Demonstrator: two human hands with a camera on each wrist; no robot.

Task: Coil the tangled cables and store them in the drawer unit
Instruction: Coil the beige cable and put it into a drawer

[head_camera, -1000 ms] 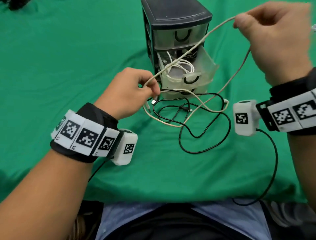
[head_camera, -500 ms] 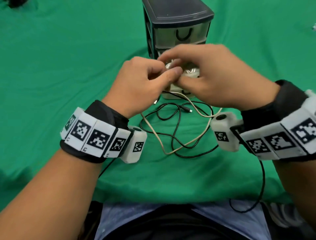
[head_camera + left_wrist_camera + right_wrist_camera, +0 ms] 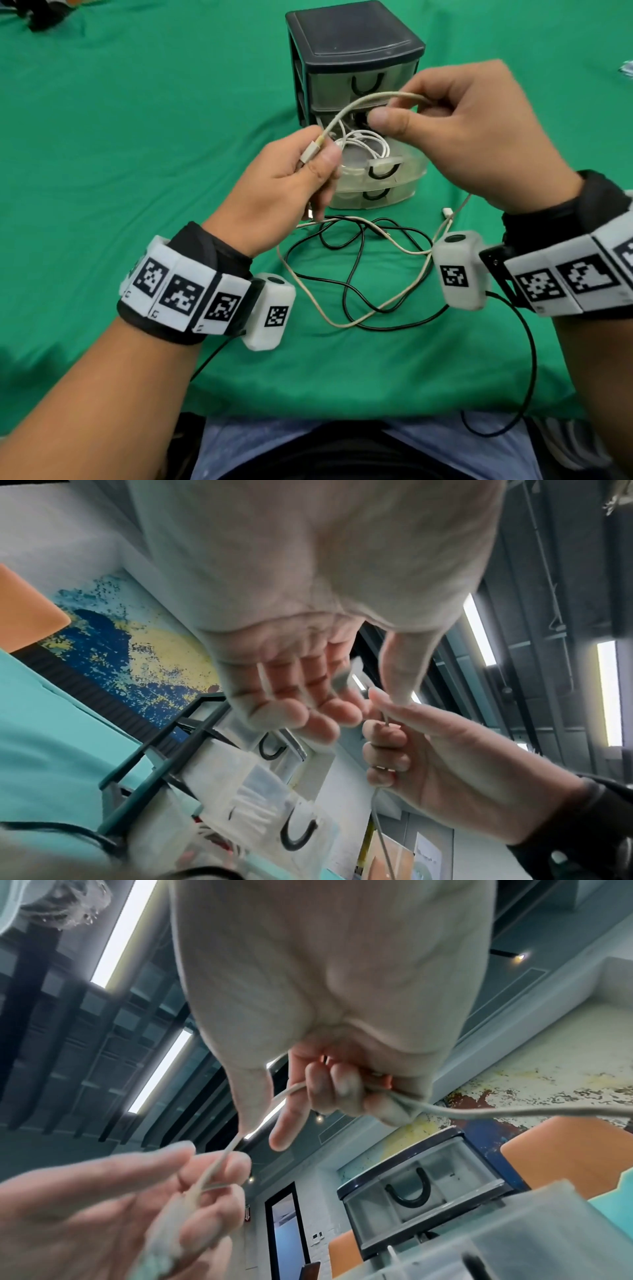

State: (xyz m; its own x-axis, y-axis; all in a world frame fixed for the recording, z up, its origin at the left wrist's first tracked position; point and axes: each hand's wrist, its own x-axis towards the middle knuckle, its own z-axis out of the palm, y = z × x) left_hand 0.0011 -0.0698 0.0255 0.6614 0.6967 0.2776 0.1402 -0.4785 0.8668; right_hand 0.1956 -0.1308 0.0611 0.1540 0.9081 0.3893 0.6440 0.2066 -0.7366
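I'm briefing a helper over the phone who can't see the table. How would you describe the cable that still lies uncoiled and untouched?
Find the black drawer unit on the green cloth; just in front of it lies a loose tangle. In it, the black cable sprawls in open loops on the cloth, touched by neither hand. The beige cable crossing it rises into both hands, and the white one sits coiled in the open drawer.

A green cloth (image 3: 137,144) covers the table. A dark object (image 3: 41,15) lies at its far left corner, something pale (image 3: 626,68) at the right edge.
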